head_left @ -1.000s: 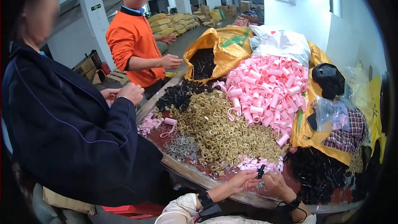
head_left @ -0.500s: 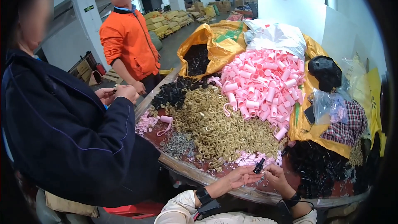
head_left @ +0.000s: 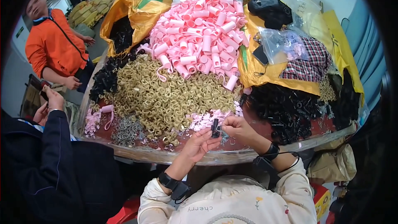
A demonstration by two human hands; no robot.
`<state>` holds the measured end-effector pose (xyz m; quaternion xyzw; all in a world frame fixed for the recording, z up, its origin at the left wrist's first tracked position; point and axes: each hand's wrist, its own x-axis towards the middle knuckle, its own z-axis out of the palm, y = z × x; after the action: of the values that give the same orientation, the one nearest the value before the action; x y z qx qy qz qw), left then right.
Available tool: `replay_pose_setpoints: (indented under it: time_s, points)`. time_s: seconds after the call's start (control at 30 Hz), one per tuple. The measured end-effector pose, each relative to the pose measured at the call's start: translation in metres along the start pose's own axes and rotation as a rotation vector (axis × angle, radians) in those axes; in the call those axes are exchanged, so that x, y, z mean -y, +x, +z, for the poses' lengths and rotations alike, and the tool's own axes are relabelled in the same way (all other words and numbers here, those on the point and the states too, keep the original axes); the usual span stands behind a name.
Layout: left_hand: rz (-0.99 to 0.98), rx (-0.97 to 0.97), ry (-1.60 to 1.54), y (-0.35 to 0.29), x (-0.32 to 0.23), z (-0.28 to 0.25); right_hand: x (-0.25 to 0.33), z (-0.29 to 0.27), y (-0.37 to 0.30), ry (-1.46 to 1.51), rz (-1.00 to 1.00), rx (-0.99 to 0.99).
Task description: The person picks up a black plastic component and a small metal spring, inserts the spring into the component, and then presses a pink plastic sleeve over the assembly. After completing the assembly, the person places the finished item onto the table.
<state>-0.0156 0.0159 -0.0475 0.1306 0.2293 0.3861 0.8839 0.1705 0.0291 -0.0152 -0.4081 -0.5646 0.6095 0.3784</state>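
Observation:
My left hand [head_left: 200, 145] is closed around the lower end of a small black plastic tube-shaped piece [head_left: 215, 128], which stands almost upright at the table's near edge. From the right, my right hand [head_left: 239, 128] pinches against the side of that piece; whatever lies between its fingertips is too small to name. Just beyond the hands is a scatter of small pale-pink pieces [head_left: 206, 119]. Behind these spreads a wide heap of gold-coloured rings [head_left: 166, 95]. Farther back rises a pile of pink plastic tubes with strap loops [head_left: 199, 33].
Black parts [head_left: 277, 108] lie heaped on the right, grey metal clips [head_left: 127, 130] on the left. A yellow sack [head_left: 110, 37] holds black parts. A plaid cloth [head_left: 306, 60] and clear bag [head_left: 282, 43] lie at right. One person in orange [head_left: 54, 43] stands left; a dark sleeve [head_left: 58, 153] is nearer.
The view has swung right and downward. My right hand has come up against the black piece, which is now more upright. The nearer person's hands now hold a dark object.

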Motion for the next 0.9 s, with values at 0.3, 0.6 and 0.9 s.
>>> replay_pose_setpoints:
  time_s: [0.3, 0.6, 0.9]
  points:
    - [0.007, -0.022, -0.010, -0.002, 0.004, -0.008, 0.000, 0.006, 0.001, -0.061, -0.020, 0.053]
    - [0.116, 0.006, -0.055, -0.002, 0.004, -0.010, -0.001, 0.004, 0.001, -0.297, -0.069, -0.068]
    - [0.161, 0.119, -0.036, -0.002, 0.007, -0.011, -0.014, 0.008, -0.002, -0.072, -0.082, 0.031]
